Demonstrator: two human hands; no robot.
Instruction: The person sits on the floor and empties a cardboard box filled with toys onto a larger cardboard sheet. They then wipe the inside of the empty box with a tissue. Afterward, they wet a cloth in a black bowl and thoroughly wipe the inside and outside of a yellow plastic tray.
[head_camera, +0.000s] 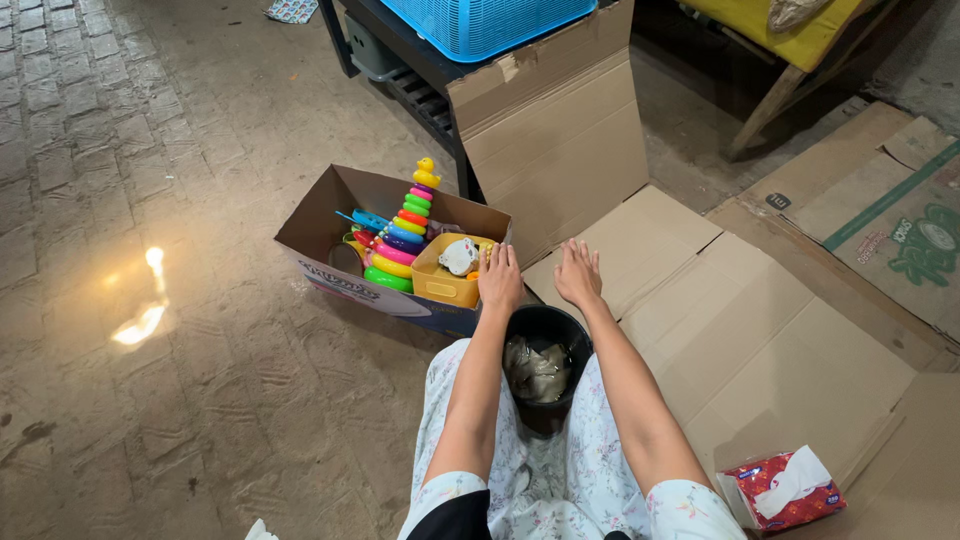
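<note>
The person is sitting on the floor with both arms stretching forward over a black bucket (545, 330) that is standing upright between the knees, its open mouth facing up toward the camera and a crumpled silvery liner showing inside. The left hand (500, 278) is lying palm down with its fingers extended and close together, resting on the near edge of a small yellow bin (445, 282); it is gripping nothing that can be seen, only touching that rim. The right hand (578, 272) is likewise flat and open, fingers pointing away from the body, resting on the flattened cardboard sheet (760, 330) just beyond the bucket's far rim and holding nothing. The 2 hands are lying near each other, a narrow gap between them. The yellow bin is sitting in the right end of an open cardboard box (330, 215), whose long axis is running from upper left to lower right across the floor. Inside the box a ring-stacking toy (405, 235) is leaning, its long axis tilting up and to the right, with a yellow duck topper (426, 173) at the high end. A white rounded toy (460, 256) is lying in the yellow bin. A red tissue box (780, 490) is sitting well apart, at the lower right.
</note>
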